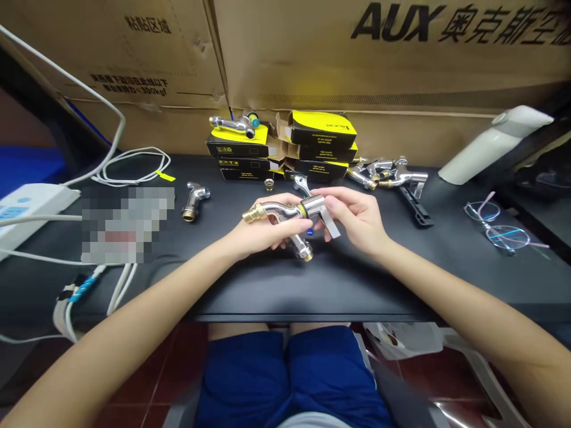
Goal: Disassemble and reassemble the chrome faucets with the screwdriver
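Above the dark desk, my left hand point(263, 235) is closed round a chrome faucet point(281, 209), its brass hose end pointing left and its threaded inlet hanging down toward me. My right hand point(359, 220) grips the faucet's lever handle point(328, 217) between thumb and fingers, at the right end of the body. A yellow ring shows where handle and body meet. A small blue piece point(310, 232) appears just under the handle, partly covered by fingers. Behind the hands lie a small brass fitting point(269, 185) and a silver wrench-like tool point(302, 185).
Stacked yellow-and-black boxes point(321, 138) stand at the back, one faucet point(236, 125) on top. More faucets point(404, 176) lie at right beside a white bottle point(491, 145) and glasses point(504, 232). A chrome valve body point(195, 201), white cables point(134, 172) and a power strip point(35, 208) occupy the left.
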Demonstrator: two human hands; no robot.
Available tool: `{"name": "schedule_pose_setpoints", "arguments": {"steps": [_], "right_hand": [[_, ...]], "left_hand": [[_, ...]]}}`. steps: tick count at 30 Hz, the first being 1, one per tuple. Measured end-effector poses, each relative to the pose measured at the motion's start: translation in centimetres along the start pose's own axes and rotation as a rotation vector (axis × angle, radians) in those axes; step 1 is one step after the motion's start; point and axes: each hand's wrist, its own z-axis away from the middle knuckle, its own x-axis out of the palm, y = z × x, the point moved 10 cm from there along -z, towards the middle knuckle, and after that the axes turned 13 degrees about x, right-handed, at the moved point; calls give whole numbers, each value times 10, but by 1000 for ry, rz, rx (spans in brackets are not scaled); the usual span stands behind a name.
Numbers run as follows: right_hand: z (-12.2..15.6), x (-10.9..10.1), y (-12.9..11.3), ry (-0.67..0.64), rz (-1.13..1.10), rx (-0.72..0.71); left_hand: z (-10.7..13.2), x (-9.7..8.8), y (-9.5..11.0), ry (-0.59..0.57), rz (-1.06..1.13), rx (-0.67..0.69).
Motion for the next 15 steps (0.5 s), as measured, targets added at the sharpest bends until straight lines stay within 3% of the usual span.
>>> {"name": "schedule_pose_setpoints", "arguments": {"steps": [4,10,15], "right_hand": [[0,0,1,-11,4,-12],[5,3,-7,11,131,-103],[16,10,-25,47,368,-290]], "left_hand": [[1,0,-4,-33,-19,-6],[1,-6,-6,7,13,-13],[0,-4,-8,-4,61,-17]]}}
